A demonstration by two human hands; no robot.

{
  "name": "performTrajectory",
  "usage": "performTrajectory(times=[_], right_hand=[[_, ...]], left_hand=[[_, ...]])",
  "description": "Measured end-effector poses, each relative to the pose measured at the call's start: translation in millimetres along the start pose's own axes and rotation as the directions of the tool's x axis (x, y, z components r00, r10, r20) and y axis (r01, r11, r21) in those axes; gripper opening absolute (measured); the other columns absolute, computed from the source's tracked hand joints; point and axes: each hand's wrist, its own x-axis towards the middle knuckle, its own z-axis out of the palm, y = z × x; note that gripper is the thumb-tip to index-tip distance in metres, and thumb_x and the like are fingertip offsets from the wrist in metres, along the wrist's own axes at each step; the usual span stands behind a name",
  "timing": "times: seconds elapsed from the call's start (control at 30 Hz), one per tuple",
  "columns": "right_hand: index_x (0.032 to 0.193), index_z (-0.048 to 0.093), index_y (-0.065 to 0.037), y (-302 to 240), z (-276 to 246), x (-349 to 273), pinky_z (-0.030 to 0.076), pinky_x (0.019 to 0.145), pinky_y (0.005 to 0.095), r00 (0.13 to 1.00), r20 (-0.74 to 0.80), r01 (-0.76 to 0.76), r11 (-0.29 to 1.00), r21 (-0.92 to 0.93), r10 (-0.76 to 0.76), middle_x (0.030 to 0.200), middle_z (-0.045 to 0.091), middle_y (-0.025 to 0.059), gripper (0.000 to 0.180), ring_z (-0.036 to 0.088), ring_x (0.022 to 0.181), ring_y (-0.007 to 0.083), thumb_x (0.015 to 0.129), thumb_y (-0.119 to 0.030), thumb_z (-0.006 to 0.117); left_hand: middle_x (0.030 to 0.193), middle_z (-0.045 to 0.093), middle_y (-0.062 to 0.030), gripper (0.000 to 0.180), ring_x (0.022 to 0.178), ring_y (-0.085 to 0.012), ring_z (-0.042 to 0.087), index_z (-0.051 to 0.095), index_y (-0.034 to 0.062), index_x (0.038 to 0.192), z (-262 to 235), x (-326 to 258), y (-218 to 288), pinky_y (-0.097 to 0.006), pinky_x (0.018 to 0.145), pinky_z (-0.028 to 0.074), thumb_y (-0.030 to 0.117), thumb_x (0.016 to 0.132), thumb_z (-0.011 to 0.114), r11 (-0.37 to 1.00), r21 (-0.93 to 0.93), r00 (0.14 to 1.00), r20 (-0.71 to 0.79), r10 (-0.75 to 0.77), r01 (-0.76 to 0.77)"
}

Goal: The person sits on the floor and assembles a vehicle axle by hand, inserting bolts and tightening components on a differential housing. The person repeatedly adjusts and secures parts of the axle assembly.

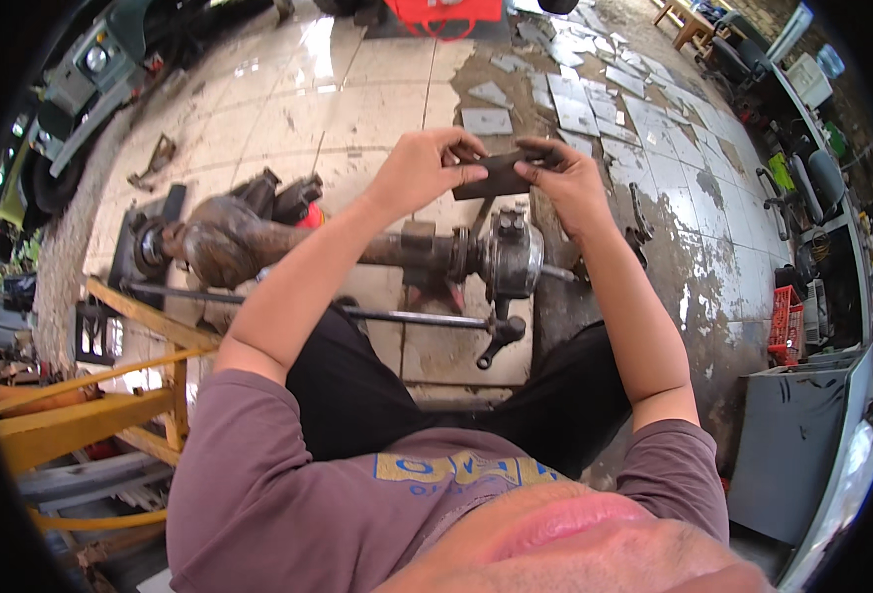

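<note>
Above the right end of a vehicle axle, both my hands pinch a dark, flat rectangular strip (498, 176); its material I cannot make out. My left hand (427, 166) has thumb and fingers closed on the strip's left end. At the other end my right hand (570, 183) grips it the same way, with the fingertips partly hidden. Below them lies the rusty brown axle housing (229, 237), running left to right. A metallic knuckle (511, 259) sits at its right end, under the strip. A long steel rod (417, 317) crosses in front, nearest my legs.
Yellow wooden framing (90, 430) stands at the near left, beyond it a parked vehicle (90, 74). Broken tiles (580, 104) litter the far floor. Along the right are a grey cabinet (792, 445), a red crate (785, 321) and an office chair (820, 183). A red bag (443, 12) is far ahead.
</note>
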Motion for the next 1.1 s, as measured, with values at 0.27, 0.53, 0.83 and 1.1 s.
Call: performTrajectory(times=[0.27,0.53,0.83,1.1], right_hand=[[0.131,0.074,0.0,-6.7,4.3,-15.3,0.056,0.08,0.0247,0.999,0.021,-0.023,0.991,-0.132,0.026,0.113,0.078,0.0063,0.04,0.068,0.091,0.0086,0.092,0.005,0.078],[0.132,0.072,0.005,2.6,12.5,-18.3,0.058,0.09,0.0278,0.995,0.023,-0.092,0.993,-0.077,0.094,0.115,0.078,0.0109,0.04,0.071,0.099,0.0127,0.093,0.001,0.08],[0.121,0.074,0.005,-1.7,16.1,-19.8,0.055,0.082,0.0273,0.992,0.037,-0.114,0.983,-0.147,0.121,0.101,0.077,0.0078,0.03,0.07,0.093,0.0113,0.096,-0.009,0.081],[0.12,0.076,0.005,12.1,5.3,-15.9,0.056,0.081,0.0267,0.997,0.032,-0.068,0.987,-0.145,0.074,0.098,0.077,0.0074,0.029,0.069,0.088,0.011,0.095,-0.008,0.082]], left_hand=[[0.099,0.078,-0.0095,0.034,0.074,-0.0152,0.067,0.075,0.0052,0.123,20.3,-3.7,-11.0,-0.034,0.071,0.055,0.025,0.096,0.079,0.994,0.092,0.991,0.119,0.052,-0.064],[0.085,0.067,-0.0048,0.019,0.067,-0.0133,0.056,0.073,0.0052,0.112,22.8,-4.4,-17.6,-0.033,0.063,0.048,0.017,0.098,0.074,0.985,0.079,0.981,0.133,0.144,-0.155],[0.1,0.072,-0.0079,0.03,0.09,-0.0191,0.066,0.072,0.0074,0.126,23.0,-2.1,-16.9,-0.035,0.084,0.053,0.021,0.099,0.07,0.988,-0.09,0.967,0.233,-0.103,0.127],[0.094,0.068,-0.0053,0.03,0.076,-0.0136,0.059,0.069,0.008,0.129,29.8,-5.5,-12.8,-0.033,0.072,0.051,0.02,0.102,0.069,0.993,-0.064,0.976,0.201,-0.085,0.1]])
